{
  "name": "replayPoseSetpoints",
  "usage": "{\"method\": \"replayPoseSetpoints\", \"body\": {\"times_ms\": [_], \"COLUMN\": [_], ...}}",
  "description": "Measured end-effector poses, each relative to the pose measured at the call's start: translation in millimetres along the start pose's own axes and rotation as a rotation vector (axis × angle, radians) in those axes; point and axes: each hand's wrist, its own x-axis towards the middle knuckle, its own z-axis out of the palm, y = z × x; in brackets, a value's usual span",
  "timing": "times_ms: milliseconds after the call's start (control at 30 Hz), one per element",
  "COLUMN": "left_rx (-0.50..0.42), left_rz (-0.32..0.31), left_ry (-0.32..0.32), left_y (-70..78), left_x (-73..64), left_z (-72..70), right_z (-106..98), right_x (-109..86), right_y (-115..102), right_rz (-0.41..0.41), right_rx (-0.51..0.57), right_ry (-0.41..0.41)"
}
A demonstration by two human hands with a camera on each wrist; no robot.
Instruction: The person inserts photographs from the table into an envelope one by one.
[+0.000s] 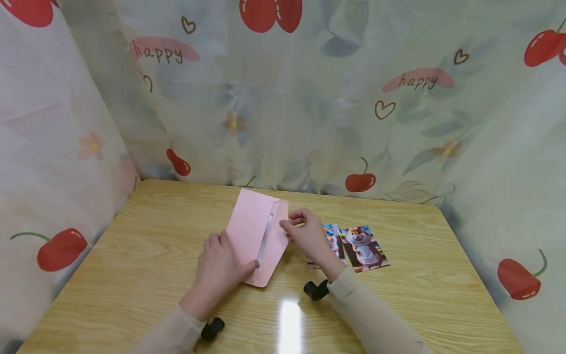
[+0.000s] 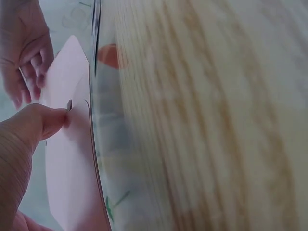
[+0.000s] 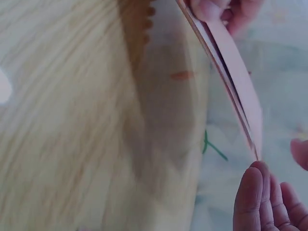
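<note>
A pink envelope (image 1: 251,216) is held up off the wooden table, its flap (image 1: 275,246) folded open to the right. A pale strip shows along its opening. My left hand (image 1: 218,263) grips the envelope's lower left side, and the left thumb (image 2: 50,120) presses on its face beside the opening. At the flap's outer edge is my right hand (image 1: 309,233). In the right wrist view the right fingers (image 3: 250,197) are nearly straight at that edge, with the thumb (image 3: 299,153) standing apart from them.
Two picture cards with cartoon animals lie right of the envelope. The right card (image 1: 364,250) shows fully; the left card (image 1: 333,238) is partly behind my right forearm. A patterned curtain (image 1: 283,98) surrounds the wooden table (image 1: 146,246) at the back and sides.
</note>
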Motion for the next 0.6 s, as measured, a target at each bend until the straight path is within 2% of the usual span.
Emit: {"method": "replayPoseSetpoints", "body": {"times_ms": [167,333,533,600], "left_rx": [-0.011,-0.017,-0.011,-0.01], "left_rz": [-0.019,-0.017,-0.015,-0.017], "left_ry": [-0.014,-0.014,-0.026,-0.03], "left_y": [-4.0,-4.9,-4.2,-3.8], "left_x": [1.2,1.4,2.1,2.2], "left_z": [-0.1,-1.5,-2.9,-3.2], "right_z": [-19.3,-39.7,-64.7,-73.7], "right_x": [0.2,-0.5,-3.1,-3.4], "right_y": [1.9,6.7,16.8,22.3], "right_rz": [-0.012,-0.002,0.028,0.036], "right_rx": [-0.021,-0.088,-0.053,-0.081], "right_ry": [-0.002,0.02,0.027,0.033]}}
